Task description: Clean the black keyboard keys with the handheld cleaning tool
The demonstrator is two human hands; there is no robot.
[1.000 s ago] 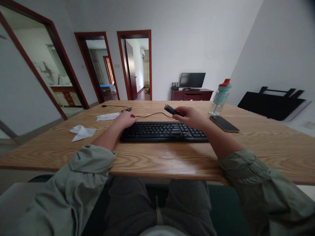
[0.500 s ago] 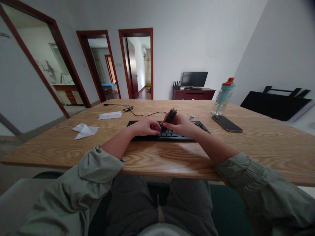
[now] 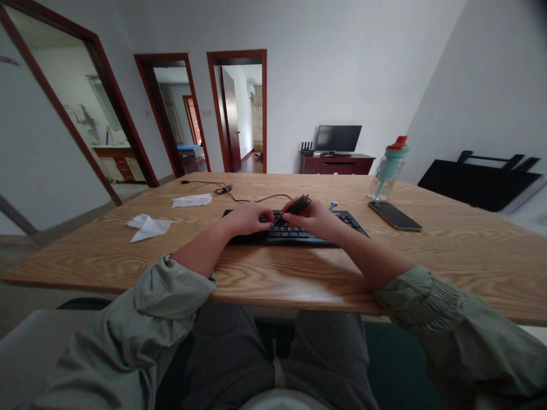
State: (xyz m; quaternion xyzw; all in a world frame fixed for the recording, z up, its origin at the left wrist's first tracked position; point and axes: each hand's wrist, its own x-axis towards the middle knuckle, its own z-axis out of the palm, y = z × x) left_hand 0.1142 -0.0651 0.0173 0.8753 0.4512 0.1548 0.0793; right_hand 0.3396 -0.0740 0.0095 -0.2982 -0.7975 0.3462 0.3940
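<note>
A black keyboard (image 3: 294, 241) lies on the wooden table in front of me, partly covered by both hands. My right hand (image 3: 314, 217) is closed around a thick black stick-shaped tool (image 3: 299, 206). The tool leans to the right, its lower end over the keys and its top showing small tips; I cannot make out its exact kind. My left hand (image 3: 252, 219) rests over the keyboard's left part, fingers curled together just left of the tool's lower end. Whether anything is between those fingers is hidden.
A black cable (image 3: 241, 199) runs behind the keyboard. Crumpled white tissue (image 3: 149, 226) and a folded tissue (image 3: 192, 200) lie at left. On the right are a phone (image 3: 395, 216) and a water bottle (image 3: 387, 173). A small blue piece (image 3: 333, 205) shows behind the keyboard.
The tool in my right hand has tipped further to the right and lower. My left hand's fingers have drawn slightly left, away from the tool's lower end.
</note>
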